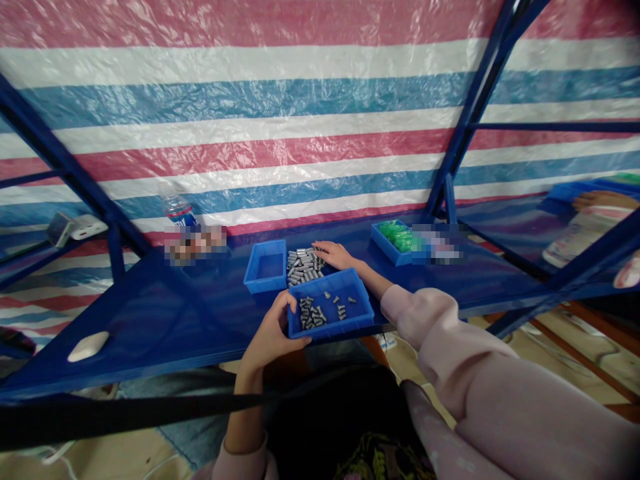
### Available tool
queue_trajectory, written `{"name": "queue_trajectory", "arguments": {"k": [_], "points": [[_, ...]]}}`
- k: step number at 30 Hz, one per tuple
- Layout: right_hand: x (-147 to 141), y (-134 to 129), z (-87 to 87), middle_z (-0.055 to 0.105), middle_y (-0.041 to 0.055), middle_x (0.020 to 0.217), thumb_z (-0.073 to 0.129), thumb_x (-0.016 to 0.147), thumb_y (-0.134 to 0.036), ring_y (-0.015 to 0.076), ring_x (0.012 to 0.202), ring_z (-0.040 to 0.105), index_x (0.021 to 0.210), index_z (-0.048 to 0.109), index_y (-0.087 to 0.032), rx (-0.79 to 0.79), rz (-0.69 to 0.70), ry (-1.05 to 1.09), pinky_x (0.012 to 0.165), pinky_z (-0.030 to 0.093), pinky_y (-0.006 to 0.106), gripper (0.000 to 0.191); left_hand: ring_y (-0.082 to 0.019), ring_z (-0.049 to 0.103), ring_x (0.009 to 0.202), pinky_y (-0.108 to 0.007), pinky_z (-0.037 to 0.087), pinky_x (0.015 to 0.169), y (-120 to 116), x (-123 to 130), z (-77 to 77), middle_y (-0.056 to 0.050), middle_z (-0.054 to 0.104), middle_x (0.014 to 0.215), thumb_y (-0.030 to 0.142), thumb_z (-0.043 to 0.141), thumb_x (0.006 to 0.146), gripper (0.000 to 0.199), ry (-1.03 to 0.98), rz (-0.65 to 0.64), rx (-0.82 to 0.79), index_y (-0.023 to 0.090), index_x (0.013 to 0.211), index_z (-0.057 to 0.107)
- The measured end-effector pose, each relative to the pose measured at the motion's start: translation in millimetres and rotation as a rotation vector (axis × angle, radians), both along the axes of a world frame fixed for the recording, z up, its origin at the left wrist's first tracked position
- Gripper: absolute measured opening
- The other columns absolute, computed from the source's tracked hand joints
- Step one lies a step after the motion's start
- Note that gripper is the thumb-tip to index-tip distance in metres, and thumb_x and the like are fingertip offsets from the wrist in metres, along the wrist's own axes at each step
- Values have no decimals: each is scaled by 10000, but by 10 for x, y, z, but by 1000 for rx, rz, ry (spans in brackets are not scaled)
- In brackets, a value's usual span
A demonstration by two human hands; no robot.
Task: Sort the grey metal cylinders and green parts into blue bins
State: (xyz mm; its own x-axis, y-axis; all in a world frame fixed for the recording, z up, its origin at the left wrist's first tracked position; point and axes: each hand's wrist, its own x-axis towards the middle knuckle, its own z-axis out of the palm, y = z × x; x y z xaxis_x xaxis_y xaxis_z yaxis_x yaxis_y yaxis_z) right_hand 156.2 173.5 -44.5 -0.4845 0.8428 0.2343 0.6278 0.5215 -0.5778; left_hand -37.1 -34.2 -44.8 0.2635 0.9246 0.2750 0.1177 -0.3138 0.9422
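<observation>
My left hand (277,327) grips the left end of a blue plastic bin (357,319), which is tilted at the table's front edge. Inside that bin lie several small metal screws (313,315), mostly toward its left side. Behind it a pile of silvery metal cylinders (304,267) is spread on the table. My right hand (334,255) rests at the right side of this pile, palm down with fingers stretched out over the pieces. A second blue bin (265,288), with nothing visible inside, stands just left of the pile.
A blue bin of green pieces (395,235) stands at the right, beside a blurred patch. A water bottle (181,212) stands back left, and a white mouse-shaped object (89,347) lies front left. Blue frame posts (457,153) flank the table. Another person's hand (603,199) is far right.
</observation>
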Motion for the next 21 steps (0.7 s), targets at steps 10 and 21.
{"name": "queue_trajectory", "arguments": {"k": [10, 21], "points": [[57, -33, -7, 730, 82, 1033, 546, 885, -212, 206, 938, 661, 1050, 711, -171, 62, -18, 57, 861, 488, 308, 237, -224, 469, 1057, -283, 392, 894, 4, 10, 16, -39, 471, 1112, 129, 768, 601, 470, 37, 44, 84, 222, 834, 370], [115, -149, 49, 746, 87, 930, 585, 808, -125, 229, 893, 665, 834, 753, -175, 97, -13, 37, 839, 481, 319, 177, -254, 458, 1136, -316, 382, 953, 5, 4, 16, -65, 465, 1186, 176, 782, 588, 468, 42, 56, 85, 218, 832, 384]]}}
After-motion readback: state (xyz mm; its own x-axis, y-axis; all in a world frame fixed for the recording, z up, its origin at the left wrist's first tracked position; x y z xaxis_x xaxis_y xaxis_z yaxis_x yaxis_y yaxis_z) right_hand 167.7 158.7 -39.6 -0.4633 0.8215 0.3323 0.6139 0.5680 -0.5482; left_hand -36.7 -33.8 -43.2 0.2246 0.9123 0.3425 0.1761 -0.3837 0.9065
